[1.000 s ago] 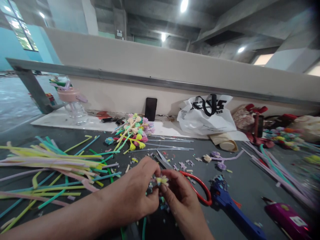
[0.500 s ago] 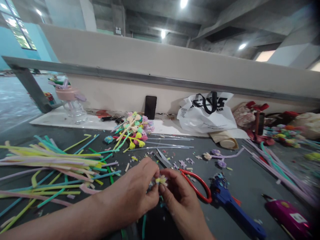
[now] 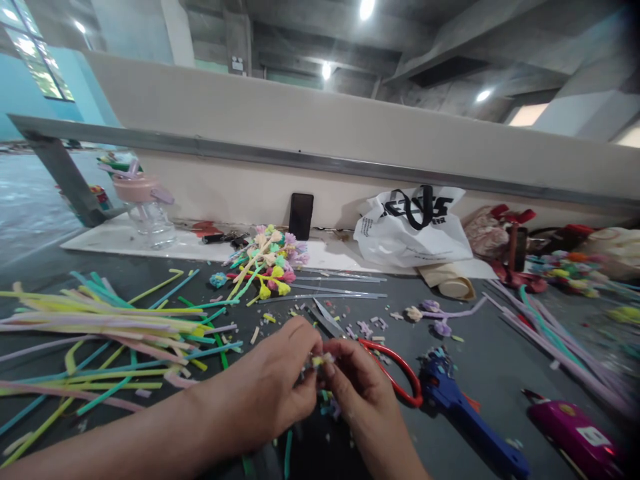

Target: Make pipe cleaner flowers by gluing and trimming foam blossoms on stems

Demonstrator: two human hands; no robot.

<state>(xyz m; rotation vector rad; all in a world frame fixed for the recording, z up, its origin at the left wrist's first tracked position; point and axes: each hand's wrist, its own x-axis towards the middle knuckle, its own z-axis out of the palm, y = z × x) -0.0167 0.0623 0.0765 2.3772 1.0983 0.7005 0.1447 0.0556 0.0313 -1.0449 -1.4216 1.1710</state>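
My left hand [image 3: 290,377] and my right hand [image 3: 360,390] meet low in the middle of the view, fingers bent and closed around a small pipe cleaner flower [image 3: 317,362]. Pale yellow and whitish tufts of it peep out between the fingertips; the rest is covered. Just beneath the fingers, lilac and teal bits show, but I cannot tell whether they belong to the flower. Beside my right hand lie scissors with red handles [image 3: 417,390], their blades pointing away. Farther right rests a blue glue gun [image 3: 467,413], its front end littered with scraps.
Loose pipe cleaners [image 3: 115,320] spread over the left side. Behind my hands lies a bunch of pipe cleaner flowers [image 3: 270,257]. A phone [image 3: 301,217] leans on the partition near a white bag [image 3: 413,230]. A magenta tool [image 3: 573,430] sits at the right.
My right thumb has moved up over the flower, so less of it shows. Lilac and teal bits now appear below my fingers. The tools on the table stay put.
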